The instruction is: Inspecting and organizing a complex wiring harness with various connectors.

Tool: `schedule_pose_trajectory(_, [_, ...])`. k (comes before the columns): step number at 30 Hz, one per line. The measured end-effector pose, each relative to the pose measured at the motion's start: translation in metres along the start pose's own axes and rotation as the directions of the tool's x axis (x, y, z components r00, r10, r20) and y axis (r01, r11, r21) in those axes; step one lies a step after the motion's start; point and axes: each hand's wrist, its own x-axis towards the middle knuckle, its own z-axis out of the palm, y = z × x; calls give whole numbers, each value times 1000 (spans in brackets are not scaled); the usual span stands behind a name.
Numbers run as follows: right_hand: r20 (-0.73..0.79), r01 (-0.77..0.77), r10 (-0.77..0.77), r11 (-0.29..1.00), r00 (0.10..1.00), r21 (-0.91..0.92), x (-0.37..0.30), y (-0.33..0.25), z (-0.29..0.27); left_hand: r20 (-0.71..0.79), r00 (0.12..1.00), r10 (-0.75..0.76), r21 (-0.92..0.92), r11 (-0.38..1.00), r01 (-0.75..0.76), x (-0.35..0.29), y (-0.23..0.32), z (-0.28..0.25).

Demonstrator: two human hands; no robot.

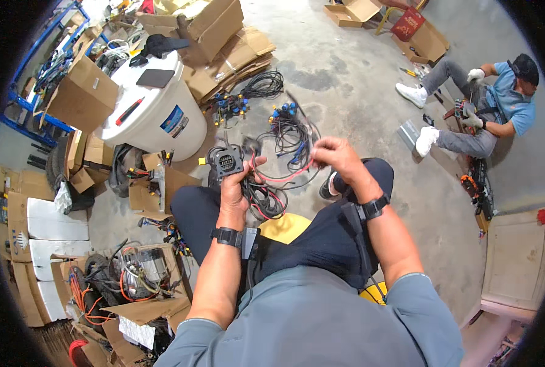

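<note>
Over my lap, my left hand (237, 186) is closed around a black square part with a round grille (226, 162), a small yellow piece at its side. Black and red cables (266, 202) hang in loops below that hand. My right hand (340, 160) pinches a red wire (288, 178), which stretches across between the two hands. Just beyond, a wiring harness with blue and orange connectors (291, 131) lies on the floor. Another cluster of blue connectors (229, 109) and a coil of black cable (265, 84) are farther away.
At left stands a white barrel (190, 131) with a red-black cutter (129, 112) and a dark flat object on its lid. Cardboard boxes (83, 95) crowd the left; one holds a motor (144, 272). A co-worker (499, 101) in gloves sits on the floor at right.
</note>
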Motion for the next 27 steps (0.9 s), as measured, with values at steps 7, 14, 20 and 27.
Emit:
schedule_pose_trajectory(7, [-31, -197, 213, 825, 976, -529, 14, 51, 2, 17, 1000, 19, 81, 997, -20, -4, 5, 5])
schedule_pose_trajectory(14, [272, -33, 269, 765, 924, -644, 57, 92, 51, 22, 1000, -16, 294, 956, 9, 12, 26, 3])
schedule_pose_trajectory(20, [269, -439, 379, 872, 885, 215, 104, 38, 72, 214, 977, 15, 763, 622, -177, 46, 45, 9])
schedule_pose_trajectory(27, [99, -95, 70, 957, 993, 275, 159, 8, 72, 307, 951, 33, 764, 588, -267, 109, 52, 20])
